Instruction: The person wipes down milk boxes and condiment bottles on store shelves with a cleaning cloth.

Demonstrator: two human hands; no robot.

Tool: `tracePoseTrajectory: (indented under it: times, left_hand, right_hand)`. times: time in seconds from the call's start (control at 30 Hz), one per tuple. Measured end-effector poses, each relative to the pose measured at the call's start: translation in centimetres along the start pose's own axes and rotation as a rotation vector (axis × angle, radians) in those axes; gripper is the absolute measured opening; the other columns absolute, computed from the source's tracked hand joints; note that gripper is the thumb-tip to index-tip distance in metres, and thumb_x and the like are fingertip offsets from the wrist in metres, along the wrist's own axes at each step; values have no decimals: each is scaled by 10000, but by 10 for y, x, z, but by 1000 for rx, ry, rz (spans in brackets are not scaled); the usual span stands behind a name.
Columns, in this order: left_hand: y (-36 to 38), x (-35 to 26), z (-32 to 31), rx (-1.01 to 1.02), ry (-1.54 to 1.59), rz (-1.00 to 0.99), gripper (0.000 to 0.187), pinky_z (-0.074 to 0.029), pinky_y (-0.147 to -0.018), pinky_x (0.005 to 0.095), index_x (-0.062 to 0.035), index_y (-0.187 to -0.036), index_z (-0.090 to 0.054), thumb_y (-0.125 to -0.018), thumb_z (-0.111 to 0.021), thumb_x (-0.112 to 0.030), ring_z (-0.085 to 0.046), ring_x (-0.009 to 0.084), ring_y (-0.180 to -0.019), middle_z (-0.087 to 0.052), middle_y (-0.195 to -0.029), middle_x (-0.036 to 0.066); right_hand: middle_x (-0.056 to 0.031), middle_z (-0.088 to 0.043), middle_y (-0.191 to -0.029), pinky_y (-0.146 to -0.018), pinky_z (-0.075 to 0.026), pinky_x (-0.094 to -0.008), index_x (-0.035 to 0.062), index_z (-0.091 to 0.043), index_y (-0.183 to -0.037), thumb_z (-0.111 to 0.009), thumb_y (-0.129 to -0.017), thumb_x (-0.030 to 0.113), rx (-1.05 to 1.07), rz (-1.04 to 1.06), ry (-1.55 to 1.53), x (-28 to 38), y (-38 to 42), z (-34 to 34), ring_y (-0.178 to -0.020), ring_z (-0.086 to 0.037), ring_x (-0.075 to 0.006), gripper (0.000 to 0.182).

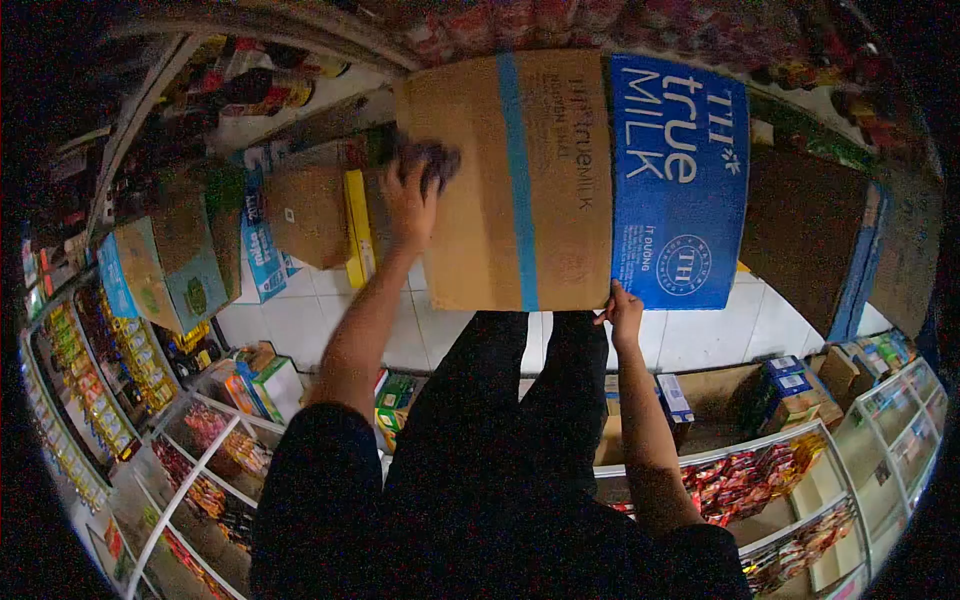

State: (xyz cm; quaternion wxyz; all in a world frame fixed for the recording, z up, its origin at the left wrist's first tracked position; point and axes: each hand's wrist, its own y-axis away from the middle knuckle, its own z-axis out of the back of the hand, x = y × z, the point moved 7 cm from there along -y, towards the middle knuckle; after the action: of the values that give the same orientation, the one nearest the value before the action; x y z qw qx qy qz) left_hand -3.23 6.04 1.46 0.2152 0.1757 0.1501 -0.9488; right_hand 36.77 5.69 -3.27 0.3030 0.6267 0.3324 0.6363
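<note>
A large cardboard milk carton (560, 190) is in front of me, with a brown face, a strip of blue tape (518, 180) and a blue printed side (680, 190) reading "TH true MILK". My left hand (408, 205) is at its left edge, closed around a small dark object (436, 163) too blurred to name. At the carton's near edge, where brown meets blue, my right hand (624, 315) grips with bent fingers. Part of that grip is hidden.
Other cardboard boxes (305, 215) stand on the white tiled floor (385, 325) to the left. An open brown box (800, 230) is on the right. Racks of packaged snacks (740, 480) run behind and beside me, and shelves fill the left.
</note>
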Motion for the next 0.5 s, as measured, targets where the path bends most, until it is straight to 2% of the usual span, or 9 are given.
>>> tracePoseTrajectory:
  times: [0.03,0.1,0.17,0.27,0.3,0.33,0.4,0.43,0.5]
  left_hand:
    - [27,-4,-1,-19,35,-7,402,-275,-896,512,-123,-1123,-460,-747,-591,-182,-312,395,-1085,-339,-1176,240]
    - [78,-19,20,195,69,153,375,-295,-887,485,-88,-1101,-468,-746,-578,-133,-330,401,-1065,-348,-1157,240]
    - [123,-35,35,274,42,175,347,-276,-904,481,-77,-1043,-506,-709,-596,-111,-345,379,-1071,-358,-1175,216]
    - [149,-65,55,368,-17,54,368,-306,-885,454,-64,-1031,-513,-673,-599,-52,-357,383,-1066,-390,-1164,196]
    - [150,-68,56,470,27,102,355,-316,-883,446,-61,-1036,-512,-691,-591,-57,-363,376,-1058,-389,-1162,191]
    - [152,-71,59,497,10,60,353,-321,-879,447,-68,-1054,-503,-710,-583,-73,-366,369,-1054,-384,-1156,194]
    - [151,-72,62,639,8,87,338,-341,-859,446,-72,-1041,-511,-714,-593,-97,-363,365,-1061,-388,-1162,171]
    - [152,-68,54,728,-5,99,335,-350,-851,446,-73,-1034,-514,-712,-599,-107,-365,366,-1061,-388,-1165,162]
    - [146,-62,52,756,2,68,372,-385,-818,402,-61,-1035,-497,-690,-627,-112,-433,324,-1013,-444,-1116,143]
  right_hand:
    - [-41,-365,-377,-291,-406,-275,57,-408,-434,-517,-813,299,8,16,-28,-1,-4,2,-289,-412,-146,463]
    - [-36,-372,-392,-307,-414,-288,46,-434,-473,-511,-815,268,6,18,-23,-1,3,-1,-289,-405,-151,415]
    - [-65,-413,-404,-326,-434,-317,37,-449,-504,-515,-811,279,29,10,-132,-15,-3,3,-312,-459,-182,396]
    - [-126,-496,-451,-365,-454,-331,26,-476,-552,-481,-828,305,148,-13,-191,-25,-9,4,-411,-563,-241,392]
    - [-132,-517,-468,-364,-447,-308,34,-479,-547,-467,-829,348,153,-58,-114,-16,-6,1,-398,-552,-241,422]
    - [-139,-557,-519,-379,-446,-303,34,-504,-564,-451,-826,371,107,30,4,-18,-13,5,-411,-555,-229,431]
    - [-120,-594,-590,-463,-464,-311,16,-590,-683,-444,-819,316,48,116,303,-3,-13,9,-501,-580,-196,361]
    - [-106,-601,-613,-502,-468,-311,18,-605,-726,-469,-796,309,95,195,808,-54,-72,24,-508,-579,-199,329]
    - [-89,-607,-648,-525,-468,-322,23,-612,-760,-498,-771,315,42,224,795,2,-35,22,-524,-579,-193,314]
